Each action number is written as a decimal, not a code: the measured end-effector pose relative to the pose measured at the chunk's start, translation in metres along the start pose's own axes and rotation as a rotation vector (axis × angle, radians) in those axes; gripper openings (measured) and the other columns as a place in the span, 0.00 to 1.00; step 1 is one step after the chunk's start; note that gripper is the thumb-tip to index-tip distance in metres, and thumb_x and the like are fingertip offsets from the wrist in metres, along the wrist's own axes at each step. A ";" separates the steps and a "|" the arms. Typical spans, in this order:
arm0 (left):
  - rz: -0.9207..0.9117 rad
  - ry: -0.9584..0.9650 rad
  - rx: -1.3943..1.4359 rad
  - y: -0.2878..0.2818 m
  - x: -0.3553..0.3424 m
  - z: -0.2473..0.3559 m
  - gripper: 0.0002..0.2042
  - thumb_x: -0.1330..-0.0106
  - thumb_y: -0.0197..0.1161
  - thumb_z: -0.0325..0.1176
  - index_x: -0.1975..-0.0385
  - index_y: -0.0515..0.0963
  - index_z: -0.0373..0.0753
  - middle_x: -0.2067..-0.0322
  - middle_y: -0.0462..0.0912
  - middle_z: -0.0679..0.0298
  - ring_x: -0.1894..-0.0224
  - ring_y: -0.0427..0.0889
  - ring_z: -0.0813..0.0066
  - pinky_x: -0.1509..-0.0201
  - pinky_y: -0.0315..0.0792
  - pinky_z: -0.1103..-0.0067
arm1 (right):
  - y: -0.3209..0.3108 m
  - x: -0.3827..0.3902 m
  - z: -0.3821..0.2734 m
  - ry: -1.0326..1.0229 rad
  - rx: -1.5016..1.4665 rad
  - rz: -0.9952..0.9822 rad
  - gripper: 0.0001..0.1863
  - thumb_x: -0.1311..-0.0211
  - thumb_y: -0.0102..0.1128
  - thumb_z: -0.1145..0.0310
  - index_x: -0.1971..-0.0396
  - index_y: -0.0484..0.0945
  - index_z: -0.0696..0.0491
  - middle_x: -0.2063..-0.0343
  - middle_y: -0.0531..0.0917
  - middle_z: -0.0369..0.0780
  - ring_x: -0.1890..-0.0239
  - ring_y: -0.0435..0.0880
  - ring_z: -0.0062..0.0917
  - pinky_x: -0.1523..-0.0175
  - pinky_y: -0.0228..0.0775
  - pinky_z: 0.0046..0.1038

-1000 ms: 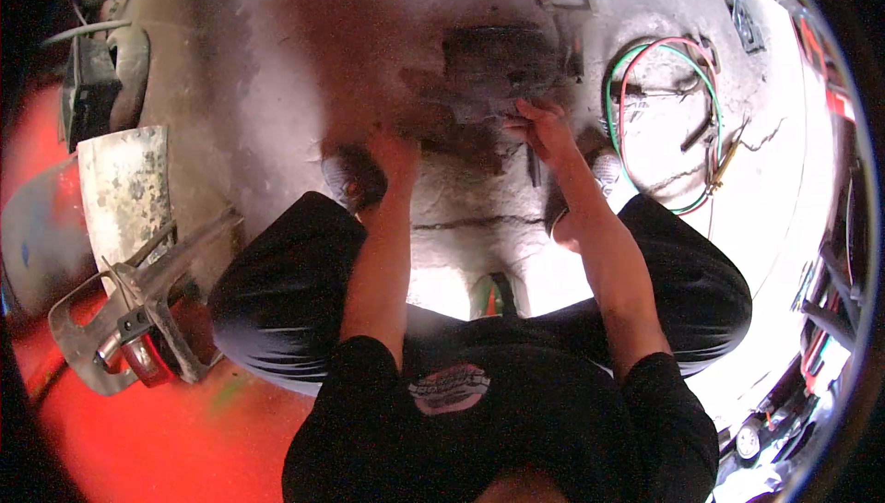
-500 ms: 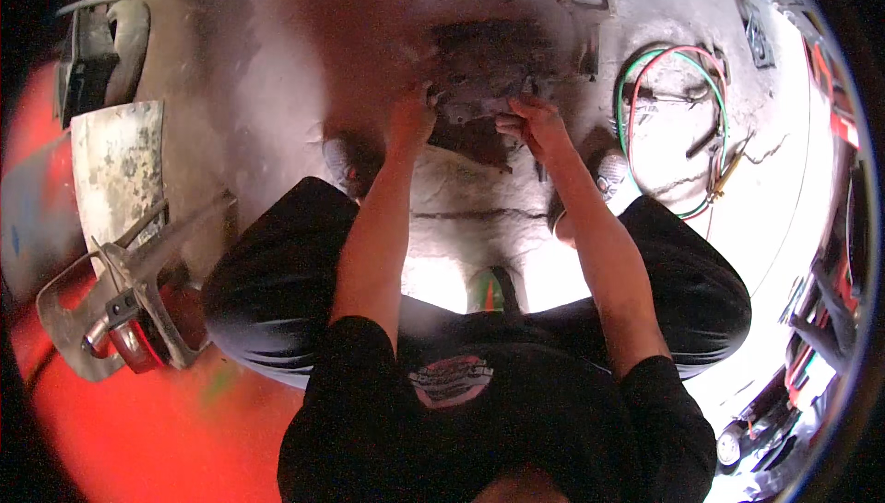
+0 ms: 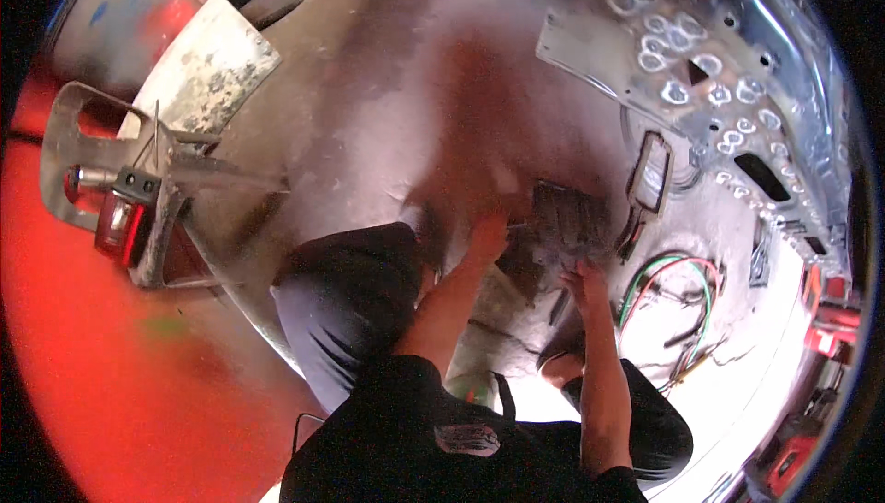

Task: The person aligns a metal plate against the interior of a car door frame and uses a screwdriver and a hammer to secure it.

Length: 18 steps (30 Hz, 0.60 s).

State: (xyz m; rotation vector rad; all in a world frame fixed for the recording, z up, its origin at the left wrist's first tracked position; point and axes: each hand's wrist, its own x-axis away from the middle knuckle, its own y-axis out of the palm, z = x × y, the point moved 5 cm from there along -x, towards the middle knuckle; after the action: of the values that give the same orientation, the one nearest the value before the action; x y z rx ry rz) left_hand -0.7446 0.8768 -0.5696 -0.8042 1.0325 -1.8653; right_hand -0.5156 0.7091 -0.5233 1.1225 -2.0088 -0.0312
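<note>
Low over the floor between my knees, a dark ribbed part (image 3: 569, 213) lies in shadow; its exact kind cannot be made out. My left hand (image 3: 490, 228) is at its left side, with the fingers blurred and lost in the dark. At its near edge is my right hand (image 3: 584, 279), fingers bent together around something too dark to name. Below and between the hands, a dark flat piece (image 3: 519, 268) with a pointed corner shows against the pale floor.
A bare metal body panel (image 3: 701, 79) with ring-shaped marks stands at the upper right. Green and red hoses (image 3: 678, 268) coil on the floor at right. A rectangular metal frame (image 3: 651, 171) lies beyond them. To the left are a red tail light (image 3: 122, 226) and a worn whitish panel (image 3: 207, 70).
The view has tilted up and turned, bringing the body panel into sight at upper right. The ribbed part now shows more plainly; both hands remain beside it.
</note>
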 end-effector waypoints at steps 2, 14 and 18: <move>0.055 -0.038 0.153 -0.003 -0.001 -0.010 0.29 0.45 0.62 0.24 0.39 0.71 0.35 0.46 0.77 0.46 0.42 0.75 0.46 0.41 0.71 0.56 | -0.004 0.002 -0.012 -0.003 0.048 -0.008 0.19 0.33 0.60 0.65 0.45 0.70 0.53 0.58 0.81 0.45 0.62 0.85 0.41 0.57 0.82 0.47; 0.297 -0.214 0.136 0.037 0.015 -0.105 0.19 0.41 0.60 0.34 0.49 0.78 0.36 0.58 0.83 0.45 0.56 0.82 0.42 0.53 0.77 0.54 | -0.017 0.033 0.001 0.019 0.079 0.070 0.10 0.31 0.56 0.67 0.55 0.74 0.55 0.62 0.81 0.43 0.64 0.85 0.40 0.57 0.82 0.46; 0.399 -0.303 0.374 0.045 0.008 -0.127 0.20 0.43 0.63 0.37 0.50 0.79 0.37 0.57 0.83 0.44 0.53 0.83 0.43 0.54 0.78 0.54 | -0.025 0.028 0.010 0.010 0.074 0.053 0.08 0.32 0.56 0.67 0.59 0.77 0.55 0.64 0.82 0.42 0.65 0.85 0.37 0.59 0.81 0.44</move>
State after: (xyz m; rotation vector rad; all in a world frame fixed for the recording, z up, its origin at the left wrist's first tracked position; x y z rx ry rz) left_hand -0.8365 0.8993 -0.6659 -0.5832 0.5772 -1.4763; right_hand -0.5124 0.6707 -0.5219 1.1128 -2.0447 0.0769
